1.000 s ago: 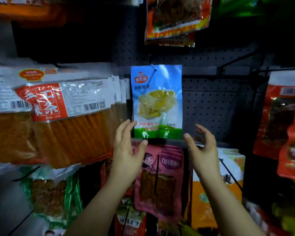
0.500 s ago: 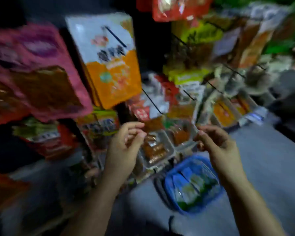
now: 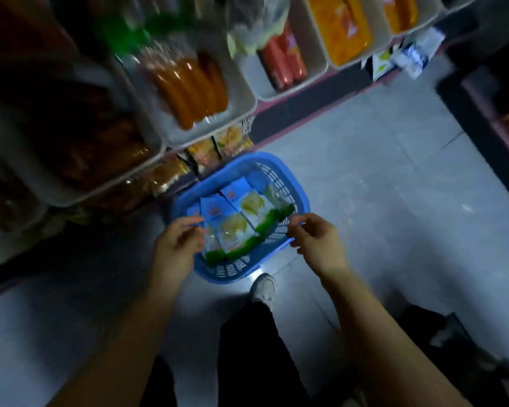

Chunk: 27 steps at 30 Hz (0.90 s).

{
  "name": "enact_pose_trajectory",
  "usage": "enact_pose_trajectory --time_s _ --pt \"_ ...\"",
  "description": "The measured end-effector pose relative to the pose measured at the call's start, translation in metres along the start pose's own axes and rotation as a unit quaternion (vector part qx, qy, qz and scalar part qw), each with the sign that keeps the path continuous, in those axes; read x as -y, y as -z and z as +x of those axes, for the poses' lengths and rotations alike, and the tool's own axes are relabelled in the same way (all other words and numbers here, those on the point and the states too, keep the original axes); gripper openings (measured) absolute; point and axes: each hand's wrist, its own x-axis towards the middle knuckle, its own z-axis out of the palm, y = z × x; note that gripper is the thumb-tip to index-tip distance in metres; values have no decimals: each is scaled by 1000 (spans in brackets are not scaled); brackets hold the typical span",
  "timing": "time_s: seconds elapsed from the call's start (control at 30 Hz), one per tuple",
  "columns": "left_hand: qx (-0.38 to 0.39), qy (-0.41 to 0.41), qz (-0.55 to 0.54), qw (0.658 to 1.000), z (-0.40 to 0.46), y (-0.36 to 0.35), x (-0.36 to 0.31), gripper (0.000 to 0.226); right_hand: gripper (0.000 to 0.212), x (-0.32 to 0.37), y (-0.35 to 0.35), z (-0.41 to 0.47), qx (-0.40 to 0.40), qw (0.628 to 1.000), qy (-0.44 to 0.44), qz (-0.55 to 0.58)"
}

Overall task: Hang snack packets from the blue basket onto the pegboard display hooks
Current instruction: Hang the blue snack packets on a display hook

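Observation:
A blue basket (image 3: 301, 198) stands on the grey tiled floor below me. Several blue-and-green snack packets (image 3: 238, 221) lie in it, overlapping. My left hand (image 3: 178, 245) hovers over the basket's left side with fingers loosely curled, holding nothing. My right hand (image 3: 316, 240) is above the basket's right rim, thumb and fingers apart, also with nothing in it. The pegboard and its hooks are out of view.
White shelf trays (image 3: 241, 118) with sausage packs (image 3: 191, 89) jut out at upper left, just behind the basket. More trays with orange packets (image 3: 346, 27) run to the right. My shoe (image 3: 263, 287) and dark trouser legs are just below the basket. A dark shelf unit (image 3: 482, 118) borders the right.
The view has swung from the pegboard, where a blue packet hung, down to the floor. Both hands have dropped from beside that packet to just above the basket.

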Motion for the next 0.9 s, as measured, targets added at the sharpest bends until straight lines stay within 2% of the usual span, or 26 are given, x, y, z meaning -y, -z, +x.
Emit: enact_pose_trajectory --time_s 0.13,0.23,0.33,0.43,0.47,0.57,0.63,0.67,0.73,0.8,0.9 --pt "-50 86 5 995 90 -63 104 17 13 -89 -25 103 54 993 1 -104" --pt "-54 144 45 987 146 -89 184 12 19 -156 -54 166 88 980 4 -179" --pt "-34 200 56 978 192 -105 238 25 29 -208 -86 229 110 956 20 -270" --pt "-22 303 -51 952 220 -114 265 33 48 -238 -113 285 139 923 20 -359" --pt "-20 311 -86 946 229 -116 271 34 54 -243 -121 300 149 911 27 -383" --pt "-66 245 -80 964 254 -118 285 39 59 -251 -142 332 179 872 51 -453" --pt "-58 210 -50 975 263 -119 285 22 46 -255 -155 340 183 861 72 -469" --pt "-39 200 -34 978 264 -119 286 11 43 -256 -159 339 166 867 78 -463" --pt "-32 176 -16 984 263 -116 290 14 44 -262 -160 334 108 884 77 -447" --pt "-57 166 -29 984 263 -110 289 16 48 -266 -157 326 76 897 79 -429" --pt "-93 199 -90 971 257 -96 283 5 51 -265 -161 321 57 910 79 -403"
